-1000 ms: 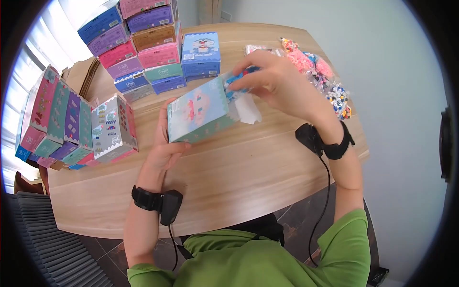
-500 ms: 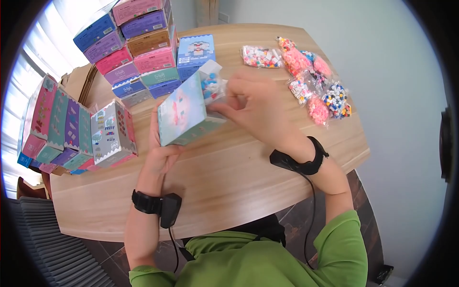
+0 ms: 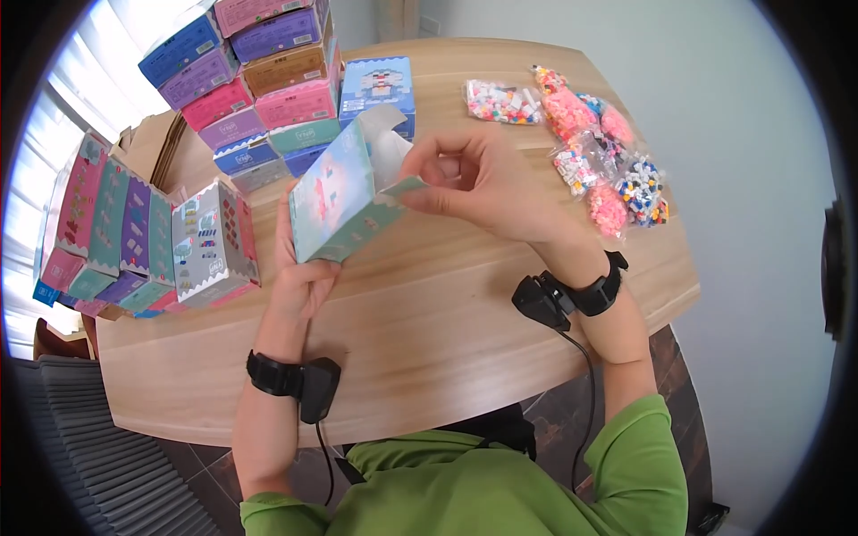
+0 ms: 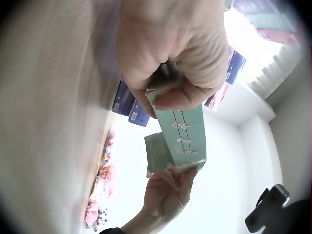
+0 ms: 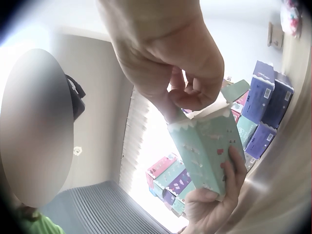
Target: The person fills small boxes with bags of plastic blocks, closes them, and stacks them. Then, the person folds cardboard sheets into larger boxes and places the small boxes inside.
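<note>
A mint-green box (image 3: 338, 201) with a pink picture on its front is tilted above the table, its flaps up at the top end. My left hand (image 3: 297, 268) grips its lower end, thumb on one side and fingers behind. At the opened end my right hand (image 3: 487, 183) pinches a flap between thumb and curled fingers. In the left wrist view the box's green side (image 4: 187, 131) shows between both hands. The right wrist view has the right hand (image 5: 170, 63) at the box's top edge and the left hand (image 5: 214, 204) round its base.
Stacked coloured boxes (image 3: 295, 103) stand at the back left, with more boxes (image 3: 125, 223) at the left and a grey one (image 3: 210, 241) beside them. Several bags of small coloured pieces (image 3: 572, 116) lie at the right. A blue box (image 3: 376, 85) stands behind the held one.
The blue-and-white bag that showed at the box's opening is out of sight. My right hand moved from that bag to the flap, and the box is tilted more upright.
</note>
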A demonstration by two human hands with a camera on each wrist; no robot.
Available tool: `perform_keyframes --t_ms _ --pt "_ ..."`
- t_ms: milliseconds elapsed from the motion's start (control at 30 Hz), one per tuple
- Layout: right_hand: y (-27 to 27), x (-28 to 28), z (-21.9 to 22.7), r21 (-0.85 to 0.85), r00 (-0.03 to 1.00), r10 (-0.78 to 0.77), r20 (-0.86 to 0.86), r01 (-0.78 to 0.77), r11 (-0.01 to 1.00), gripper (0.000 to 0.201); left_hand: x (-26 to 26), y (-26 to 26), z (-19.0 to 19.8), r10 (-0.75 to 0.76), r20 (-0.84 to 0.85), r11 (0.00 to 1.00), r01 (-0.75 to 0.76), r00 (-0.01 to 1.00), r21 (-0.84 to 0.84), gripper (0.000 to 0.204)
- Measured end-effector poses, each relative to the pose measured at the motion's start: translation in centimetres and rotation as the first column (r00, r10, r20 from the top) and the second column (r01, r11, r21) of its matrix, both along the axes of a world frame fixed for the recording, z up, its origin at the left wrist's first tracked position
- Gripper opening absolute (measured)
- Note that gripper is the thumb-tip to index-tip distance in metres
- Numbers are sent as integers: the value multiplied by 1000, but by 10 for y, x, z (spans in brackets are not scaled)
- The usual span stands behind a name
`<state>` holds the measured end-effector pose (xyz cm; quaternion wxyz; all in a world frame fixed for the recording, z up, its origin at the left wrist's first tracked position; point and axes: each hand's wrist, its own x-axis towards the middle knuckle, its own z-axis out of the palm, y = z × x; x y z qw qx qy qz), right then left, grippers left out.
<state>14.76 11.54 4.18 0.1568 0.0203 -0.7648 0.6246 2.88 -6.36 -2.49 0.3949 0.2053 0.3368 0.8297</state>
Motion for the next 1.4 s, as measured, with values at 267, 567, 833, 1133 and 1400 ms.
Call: perform_keyframes --t_ms 267,567,833,1133,1400 --pt "-9 -4 -15 396 919 -302 -254 384 834 37 3 -2 -1 -18 -97 1000 16 995 -18 99" --pt "1 -12 -17 -772 976 -111 188 217 598 42 -3 0 -8 88 -152 996 -83 984 39 96" --pt "-3 -15 -20 -831 996 71 -46 -77 551 39 1 5 -6 155 -294 974 -196 943 -116 92" --pt "-14 -23 -38 -312 994 -101 44 110 944 50 4 8 -10 140 -281 974 -183 949 -134 92" --pt "-9 -15 -21 224 961 -254 110 225 948 45 -6 10 -36 91 -526 984 -158 845 -83 101"
